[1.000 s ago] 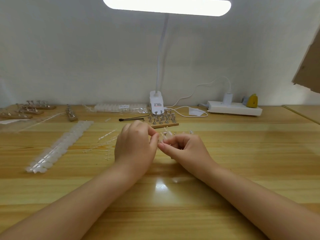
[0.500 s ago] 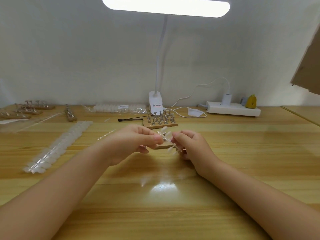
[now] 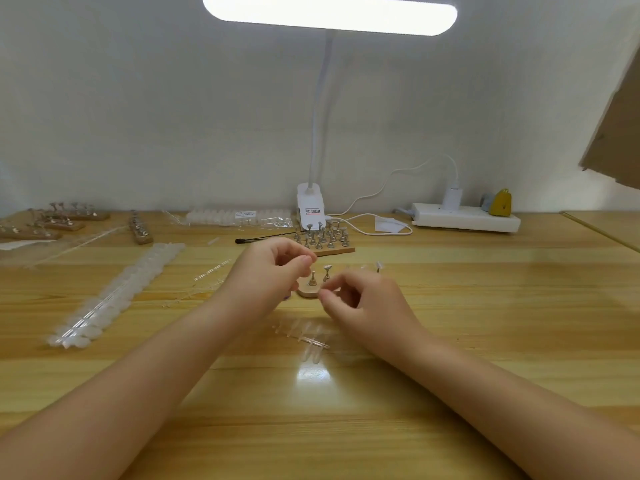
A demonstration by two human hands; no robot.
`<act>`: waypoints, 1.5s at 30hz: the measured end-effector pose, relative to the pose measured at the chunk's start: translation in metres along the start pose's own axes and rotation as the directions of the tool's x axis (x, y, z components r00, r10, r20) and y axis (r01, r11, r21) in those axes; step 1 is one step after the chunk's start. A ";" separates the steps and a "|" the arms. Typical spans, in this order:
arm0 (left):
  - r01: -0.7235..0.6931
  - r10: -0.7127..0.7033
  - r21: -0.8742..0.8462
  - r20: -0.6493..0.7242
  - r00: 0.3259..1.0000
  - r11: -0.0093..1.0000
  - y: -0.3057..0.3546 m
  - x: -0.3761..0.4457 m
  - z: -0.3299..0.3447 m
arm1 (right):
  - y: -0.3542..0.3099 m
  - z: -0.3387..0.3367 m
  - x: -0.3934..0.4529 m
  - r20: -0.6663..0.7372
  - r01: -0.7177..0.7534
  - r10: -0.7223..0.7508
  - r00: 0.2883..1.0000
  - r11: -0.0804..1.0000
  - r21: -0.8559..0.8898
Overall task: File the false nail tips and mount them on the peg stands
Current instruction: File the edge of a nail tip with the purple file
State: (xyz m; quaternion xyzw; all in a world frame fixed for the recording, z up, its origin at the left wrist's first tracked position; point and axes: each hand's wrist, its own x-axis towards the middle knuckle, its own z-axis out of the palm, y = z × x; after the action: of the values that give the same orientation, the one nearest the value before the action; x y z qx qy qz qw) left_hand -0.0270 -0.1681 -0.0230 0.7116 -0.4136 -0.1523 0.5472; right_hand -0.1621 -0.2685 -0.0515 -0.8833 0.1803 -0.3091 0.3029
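Peg stand [image 3: 308, 291] between left hand [image 3: 273, 271] and right hand [image 3: 367, 299]

Label on lamp clamp base [image 3: 311, 210]: dark print w/ red line being shown, too blurred to be read. Small white sticker on nail-tip bag [image 3: 244, 214]: print also illegible. No other text being seen.

Wooden table [image 3: 485, 306]. Peg stand [image 3: 309, 290] between left hand [image 3: 273, 271] and right hand [image 3: 367, 299]; nail-tip sprue [image 3: 304, 336] just nearer than both. Long strip of nail tips [image 3: 114, 296] well left of left hand; power strip [image 3: 465, 220] far beyond right hand.
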 end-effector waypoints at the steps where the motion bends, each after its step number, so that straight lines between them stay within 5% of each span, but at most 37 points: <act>1: -0.040 0.040 0.052 0.009 0.999 0.998 -0.001 -0.001 0.002 | 0.000 -0.002 0.001 -0.030 -0.055 0.058 0.998 0.992 0.110; 6: -0.301 0.239 0.360 0.208 0.949 0.883 -0.007 -0.008 0.009 | -0.001 -0.005 0.003 0.054 -0.221 0.221 0.974 0.861 0.458; 13: -0.409 0.293 0.518 0.293 0.910 0.751 -0.011 -0.007 0.005 | 0.004 -0.005 0.006 0.159 -0.242 0.199 0.967 0.914 0.326; 19: -0.398 0.272 0.537 0.300 0.914 0.744 -0.008 -0.008 0.004 | 0.003 -0.004 0.006 0.179 -0.259 0.210 0.961 0.910 0.323; 29: -0.466 0.366 0.759 0.317 0.875 0.456 -0.004 -0.010 0.009 | 0.001 -0.002 0.004 0.104 -0.121 0.106 0.989 0.981 0.152; 31: -0.473 0.398 0.729 0.294 0.869 0.494 -0.006 -0.009 0.007 | 0.001 -0.003 0.004 0.108 -0.139 0.123 0.987 0.978 0.156; 36: -0.291 0.242 0.418 0.168 0.956 0.861 -0.009 -0.005 0.007 | 0.004 -0.006 0.005 0.140 -0.196 0.156 0.978 0.921 0.337; 38: -0.226 0.204 0.430 0.097 0.974 0.874 -0.010 -0.003 0.004 | 0.006 -0.006 0.006 0.115 -0.222 0.191 0.975 0.894 0.389; 42: -0.191 0.191 0.855 0.110 0.975 0.482 -0.014 0.001 -0.010 | 0.009 -0.007 0.010 0.101 -0.317 0.321 0.942 0.745 0.587; 45: -0.187 0.050 0.872 0.184 0.982 0.453 -0.019 0.005 -0.012 | 0.009 -0.009 0.012 0.145 -0.352 0.360 0.922 0.618 0.703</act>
State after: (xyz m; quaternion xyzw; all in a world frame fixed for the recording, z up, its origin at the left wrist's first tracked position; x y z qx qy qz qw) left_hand -0.0079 -0.1633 -0.0349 0.8494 -0.5162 0.0761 0.0796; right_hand -0.1604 -0.2851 -0.0471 -0.6389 0.2180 -0.2932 0.6770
